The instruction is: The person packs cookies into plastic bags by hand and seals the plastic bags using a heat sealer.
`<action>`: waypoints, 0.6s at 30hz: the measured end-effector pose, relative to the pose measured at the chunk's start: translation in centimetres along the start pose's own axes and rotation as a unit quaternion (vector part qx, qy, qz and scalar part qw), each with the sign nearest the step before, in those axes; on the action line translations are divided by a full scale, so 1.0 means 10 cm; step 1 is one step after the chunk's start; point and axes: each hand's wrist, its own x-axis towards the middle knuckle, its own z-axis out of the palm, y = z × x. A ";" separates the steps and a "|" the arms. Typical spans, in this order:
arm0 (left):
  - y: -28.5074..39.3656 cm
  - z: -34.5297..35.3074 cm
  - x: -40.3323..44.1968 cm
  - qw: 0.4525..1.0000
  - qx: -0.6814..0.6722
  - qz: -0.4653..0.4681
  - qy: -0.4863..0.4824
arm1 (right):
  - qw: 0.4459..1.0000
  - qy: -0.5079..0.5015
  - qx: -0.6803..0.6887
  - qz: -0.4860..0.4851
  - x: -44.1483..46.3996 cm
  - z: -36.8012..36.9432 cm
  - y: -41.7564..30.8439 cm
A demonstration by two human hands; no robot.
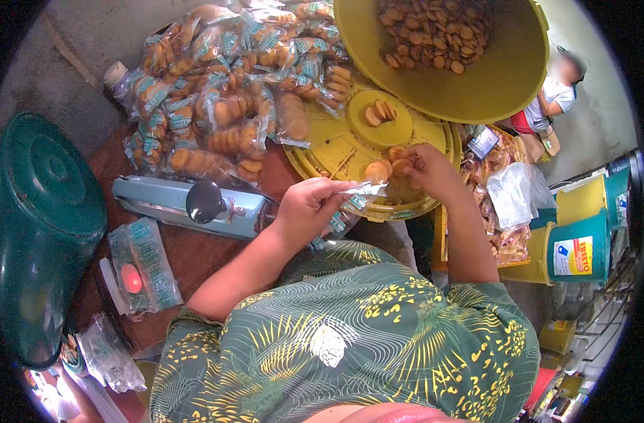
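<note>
My left hand (309, 206) pinches the mouth of a small clear plastic bag (365, 192) with teal print, just over the near edge of a yellow lid (336, 132). Round biscuits (378, 170) show at the bag's opening. With my right hand (433, 170) I hold more biscuits (401, 166) between thumb and fingers, right beside the bag. A few loose biscuits (380, 113) lie on the raised centre of the lid. Behind it, a tilted yellow tub (364, 53) holds a heap of biscuits (435, 35).
Filled biscuit bags (230, 106) are piled at the back left. A blue bag sealer (160, 201) and printed empty bags (147, 261) lie on the brown table, beside a green bin (36, 211). Buckets (579, 247) and a crate of packets (509, 243) stand right; a person (555, 95) sits beyond.
</note>
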 end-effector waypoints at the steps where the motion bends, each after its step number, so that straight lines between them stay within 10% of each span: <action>1: 0.03 -0.01 0.01 1.000 0.002 -0.002 -0.001 | 0.999 0.010 -0.036 -0.032 0.00 0.02 0.01; 8: 0.07 -0.04 0.00 0.999 0.046 0.007 0.003 | 0.987 0.106 0.117 0.006 -0.05 -0.01 -0.27; 11: 0.08 -0.04 0.01 0.998 0.065 0.008 0.009 | 0.966 0.153 0.148 -0.146 -0.08 0.03 -0.40; 14: 0.13 -0.03 0.01 0.993 0.104 0.057 0.012 | 0.974 -0.023 0.085 -0.209 -0.14 0.05 -0.66; 18: 0.07 -0.01 0.01 0.990 0.116 0.081 0.029 | 0.966 0.012 0.043 -0.254 -0.12 0.15 -0.77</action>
